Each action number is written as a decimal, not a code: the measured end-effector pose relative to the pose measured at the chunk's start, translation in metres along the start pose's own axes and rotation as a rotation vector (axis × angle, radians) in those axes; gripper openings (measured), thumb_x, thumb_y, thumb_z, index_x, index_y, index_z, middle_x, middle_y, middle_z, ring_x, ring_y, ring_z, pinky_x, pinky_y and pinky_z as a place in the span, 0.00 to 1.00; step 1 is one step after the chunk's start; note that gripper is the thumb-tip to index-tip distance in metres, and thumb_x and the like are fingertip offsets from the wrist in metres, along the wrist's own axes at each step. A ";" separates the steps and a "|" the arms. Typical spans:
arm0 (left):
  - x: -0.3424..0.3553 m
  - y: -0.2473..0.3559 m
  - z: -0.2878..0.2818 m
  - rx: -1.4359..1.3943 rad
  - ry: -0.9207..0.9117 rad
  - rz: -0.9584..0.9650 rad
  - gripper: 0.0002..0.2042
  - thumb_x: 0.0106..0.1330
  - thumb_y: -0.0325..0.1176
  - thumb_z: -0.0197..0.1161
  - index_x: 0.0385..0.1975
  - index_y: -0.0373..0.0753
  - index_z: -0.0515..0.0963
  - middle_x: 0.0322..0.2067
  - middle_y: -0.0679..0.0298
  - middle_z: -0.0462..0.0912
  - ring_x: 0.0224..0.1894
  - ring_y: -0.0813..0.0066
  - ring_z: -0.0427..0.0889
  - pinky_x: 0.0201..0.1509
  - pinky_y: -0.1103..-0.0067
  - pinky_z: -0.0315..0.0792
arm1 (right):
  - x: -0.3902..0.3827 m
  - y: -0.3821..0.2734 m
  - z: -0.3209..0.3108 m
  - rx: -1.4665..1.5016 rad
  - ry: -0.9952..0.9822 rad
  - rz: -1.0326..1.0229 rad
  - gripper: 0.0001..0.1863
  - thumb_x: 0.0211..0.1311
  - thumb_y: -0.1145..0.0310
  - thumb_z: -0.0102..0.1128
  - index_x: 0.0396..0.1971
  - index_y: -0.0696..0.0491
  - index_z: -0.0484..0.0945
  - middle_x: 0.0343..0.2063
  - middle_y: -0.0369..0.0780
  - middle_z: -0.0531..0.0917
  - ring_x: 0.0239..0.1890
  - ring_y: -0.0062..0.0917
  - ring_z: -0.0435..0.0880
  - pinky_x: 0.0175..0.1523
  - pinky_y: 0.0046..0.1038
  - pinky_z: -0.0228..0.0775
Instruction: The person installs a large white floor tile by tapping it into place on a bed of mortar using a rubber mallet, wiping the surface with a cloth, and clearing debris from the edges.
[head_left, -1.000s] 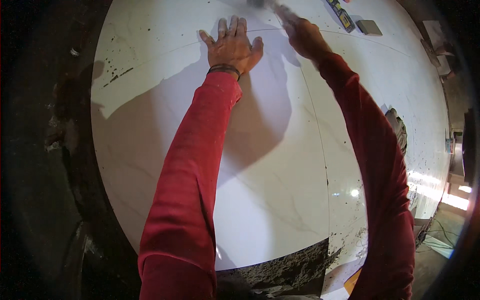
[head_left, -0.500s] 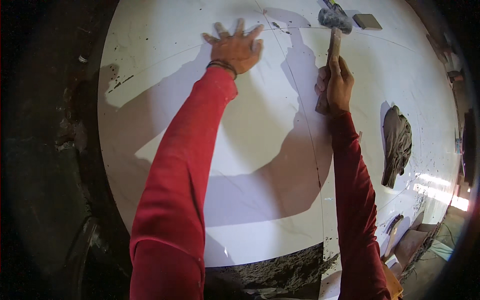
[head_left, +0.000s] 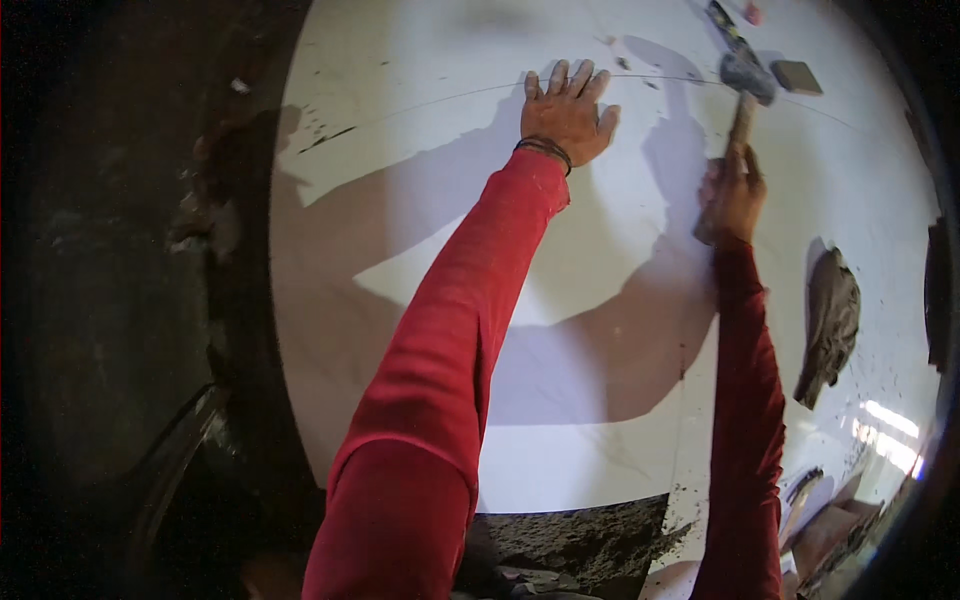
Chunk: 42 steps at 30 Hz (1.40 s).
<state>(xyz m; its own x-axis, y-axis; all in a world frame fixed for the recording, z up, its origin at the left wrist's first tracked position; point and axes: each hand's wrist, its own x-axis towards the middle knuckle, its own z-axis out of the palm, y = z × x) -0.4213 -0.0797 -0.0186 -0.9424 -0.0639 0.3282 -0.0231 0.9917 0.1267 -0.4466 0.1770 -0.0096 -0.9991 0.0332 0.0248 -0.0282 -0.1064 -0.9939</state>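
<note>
My left hand lies flat on a large white tile, fingers stretched out and slightly apart. Its fingertips are by the thin joint line across the tiles. My right hand is wrapped round the wooden handle of a mallet with a dark, rounded head. The mallet is over the tile surface to the right of my left hand; I cannot tell if its head touches the tile. Just beyond the head lies a slim black and yellow tool, and to the right a small brownish-grey block.
A crumpled dark cloth rests on the tiles at the right. Rough grey mortar shows along the near tile edge. Dark ground borders the left side. Some tools and slabs lie at lower right.
The whole view has shifted, so the tiles and both hands sit farther right. My left fingers are closer together than before. My right hand still grips the mallet.
</note>
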 end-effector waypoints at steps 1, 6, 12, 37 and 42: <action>-0.013 -0.017 -0.008 -0.032 -0.001 -0.026 0.30 0.72 0.55 0.46 0.71 0.50 0.62 0.73 0.63 0.61 0.75 0.53 0.57 0.74 0.46 0.49 | -0.005 -0.003 0.005 -0.028 0.008 0.023 0.18 0.76 0.58 0.53 0.51 0.58 0.73 0.19 0.34 0.76 0.14 0.17 0.71 0.16 0.23 0.62; -0.092 -0.163 -0.069 0.095 -0.056 -0.303 0.34 0.72 0.61 0.44 0.74 0.51 0.57 0.75 0.61 0.55 0.77 0.54 0.51 0.78 0.53 0.43 | 0.000 -0.003 0.002 -0.235 -0.038 -0.097 0.17 0.74 0.60 0.54 0.48 0.60 0.76 0.24 0.34 0.79 0.21 0.15 0.73 0.25 0.22 0.64; -0.176 -0.269 -0.101 0.103 0.034 -0.429 0.35 0.74 0.62 0.41 0.75 0.50 0.54 0.76 0.63 0.52 0.78 0.62 0.49 0.79 0.56 0.42 | 0.023 0.011 -0.023 -0.505 -0.103 -0.187 0.15 0.76 0.57 0.50 0.47 0.54 0.75 0.22 0.30 0.72 0.20 0.12 0.70 0.22 0.19 0.61; -0.204 -0.296 -0.083 0.129 0.346 -0.340 0.31 0.68 0.53 0.53 0.68 0.43 0.66 0.69 0.59 0.66 0.72 0.58 0.61 0.75 0.52 0.48 | -0.286 -0.136 0.285 -0.472 -0.323 -0.508 0.19 0.79 0.58 0.44 0.36 0.60 0.72 0.18 0.39 0.71 0.19 0.21 0.69 0.26 0.28 0.64; -0.191 -0.277 -0.085 0.061 0.348 -0.305 0.32 0.68 0.53 0.53 0.68 0.42 0.66 0.69 0.59 0.66 0.71 0.56 0.62 0.75 0.52 0.48 | -0.276 -0.023 0.221 -0.848 -0.442 -0.843 0.12 0.76 0.65 0.47 0.40 0.61 0.71 0.22 0.57 0.76 0.24 0.51 0.79 0.28 0.41 0.68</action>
<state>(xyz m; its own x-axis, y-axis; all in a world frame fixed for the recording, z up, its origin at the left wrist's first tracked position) -0.2065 -0.3519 -0.0369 -0.7216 -0.3769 0.5807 -0.3111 0.9259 0.2144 -0.1766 -0.0498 0.0301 -0.6107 -0.5693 0.5504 -0.7916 0.4570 -0.4056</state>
